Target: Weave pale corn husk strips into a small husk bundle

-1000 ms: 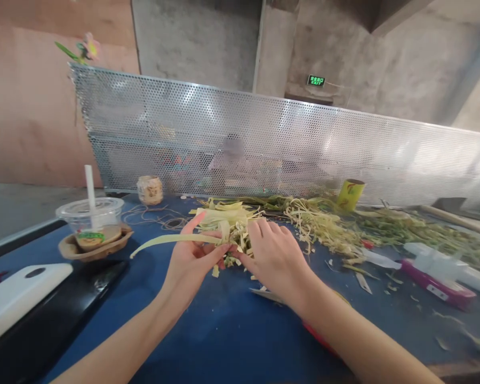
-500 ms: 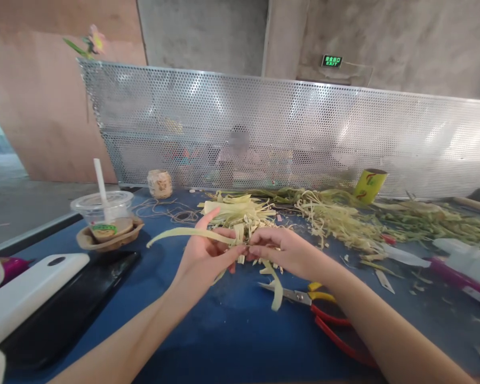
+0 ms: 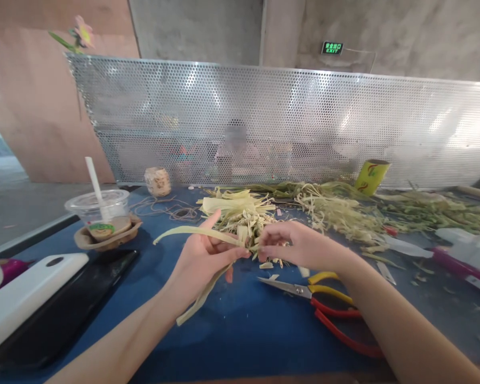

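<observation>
My left hand (image 3: 208, 250) pinches pale green strips of dried leaf, probably husk, between thumb and fingers. One leaf strip (image 3: 188, 230) sticks out to the left, and another end hangs below the wrist. Close on the right, my right hand (image 3: 290, 242) has its fingers curled round a strip, whose end (image 3: 304, 271) shows beneath it. The fingertips are partly hidden. Behind both hands lies a heap of pale leaf pieces (image 3: 240, 205). Scissors (image 3: 300, 290) with red and yellow handles lie on the blue table below my right hand.
On the left stand a plastic cup (image 3: 98, 205) with a straw in a cardboard holder (image 3: 88, 242), a black tablet-like slab (image 3: 104, 282) and a white device (image 3: 36, 288). Twine (image 3: 168, 209), a yellow can (image 3: 372, 177), shredded leaves (image 3: 340, 210) and a perforated metal screen (image 3: 264, 117) lie beyond.
My right hand has moved slightly right, away from the left fingertips. The strip end that hung over the scissors has gone from there; another now hangs under my left hand.
</observation>
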A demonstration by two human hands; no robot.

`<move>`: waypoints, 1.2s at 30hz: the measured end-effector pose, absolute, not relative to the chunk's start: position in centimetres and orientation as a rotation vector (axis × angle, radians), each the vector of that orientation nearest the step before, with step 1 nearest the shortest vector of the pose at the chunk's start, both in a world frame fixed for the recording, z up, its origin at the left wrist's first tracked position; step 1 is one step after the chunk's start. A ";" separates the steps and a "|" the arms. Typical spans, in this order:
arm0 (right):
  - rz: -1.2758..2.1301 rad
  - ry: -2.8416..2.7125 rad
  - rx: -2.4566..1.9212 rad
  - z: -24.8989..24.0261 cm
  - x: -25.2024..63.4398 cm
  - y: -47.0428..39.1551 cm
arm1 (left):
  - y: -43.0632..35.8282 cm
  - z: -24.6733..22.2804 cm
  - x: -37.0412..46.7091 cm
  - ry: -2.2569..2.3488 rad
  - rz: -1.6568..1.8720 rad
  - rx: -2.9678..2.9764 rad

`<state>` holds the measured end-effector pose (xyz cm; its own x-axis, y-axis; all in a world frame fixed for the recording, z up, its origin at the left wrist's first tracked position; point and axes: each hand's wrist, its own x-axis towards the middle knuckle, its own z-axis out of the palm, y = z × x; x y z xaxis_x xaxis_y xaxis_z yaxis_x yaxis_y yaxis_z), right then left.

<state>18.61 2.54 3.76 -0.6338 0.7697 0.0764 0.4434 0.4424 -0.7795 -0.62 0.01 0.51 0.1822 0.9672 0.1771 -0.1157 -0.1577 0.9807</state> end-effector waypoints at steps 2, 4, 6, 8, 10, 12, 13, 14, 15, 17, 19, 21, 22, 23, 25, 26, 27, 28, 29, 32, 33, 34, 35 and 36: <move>1.200 -2.179 -0.967 3.3 18.3 2.6 | -0.1 0.5 -0.5 0.868 1.193 1.321; 1.265 -2.103 -0.941 2.7 17.8 2.8 | -0.3 0.6 -0.3 0.852 1.189 1.287; 1.237 -2.058 -0.960 2.1 17.5 3.1 | -0.4 0.8 -0.1 0.865 1.217 1.264; 1.224 -2.029 -0.968 1.8 17.3 3.3 | -0.6 1.1 0.2 0.893 1.281 1.252; 1.260 -2.014 -0.961 1.7 17.3 3.5 | -0.9 1.2 0.4 0.944 1.335 1.248; 1.303 -2.014 -0.962 1.6 17.2 3.6 | -1.2 1.3 0.6 1.017 1.367 1.256; 1.315 -2.017 -0.966 1.6 17.2 3.6 | -1.3 1.4 0.6 1.054 1.379 1.267; 1.320 -2.020 -0.969 1.5 17.2 3.5 | -1.4 1.4 0.7 1.085 1.389 1.279; 1.323 -2.024 -0.967 1.6 17.1 3.5 | -1.5 1.4 0.7 1.107 1.396 1.289; 1.342 -2.043 -0.939 1.6 17.0 3.3 | -1.6 1.4 0.8 1.125 1.396 1.299; 1.386 -2.071 -0.886 1.7 16.9 3.2 | -1.6 1.3 0.7 1.117 1.384 1.295; 1.438 -2.093 -0.820 1.8 17.0 3.1 | -1.5 1.2 0.6 1.105 1.367 1.289; 1.453 -2.086 -0.793 1.8 17.0 3.1 | -1.4 1.1 0.5 1.091 1.361 1.285; 1.453 -2.068 -0.778 1.8 17.0 3.1 | -1.3 1.1 0.5 1.070 1.355 1.280; 1.416 -2.000 -0.785 1.7 17.0 3.1 | -1.2 1.2 0.4 1.010 1.306 1.272; 1.396 -1.963 -0.798 1.7 17.0 3.1 | -1.1 1.3 0.4 0.985 1.277 1.263; 1.389 -1.936 -0.804 1.7 17.0 3.1 | -1.1 1.3 0.4 0.972 1.244 1.252; 1.396 -1.917 -0.800 1.6 16.9 3.1 | -1.0 1.3 0.4 0.973 1.218 1.238; 1.412 -1.904 -0.784 1.6 16.8 3.1 | -1.0 1.3 0.4 0.984 1.208 1.223; 1.472 -1.847 -0.724 1.4 16.5 3.0 | -1.1 1.1 0.7 1.036 1.274 1.185; 1.474 -1.809 -0.727 1.2 16.4 3.1 | -1.1 1.0 0.8 1.049 1.295 1.179; 1.464 -1.767 -0.741 1.1 16.3 3.1 | -1.2 0.9 1.0 1.058 1.315 1.175; 1.448 -1.727 -0.755 0.9 16.2 3.2 | -1.2 0.8 1.1 1.061 1.319 1.174; 1.428 -1.690 -0.767 0.6 16.1 3.2 | -1.3 0.8 1.1 1.057 1.312 1.174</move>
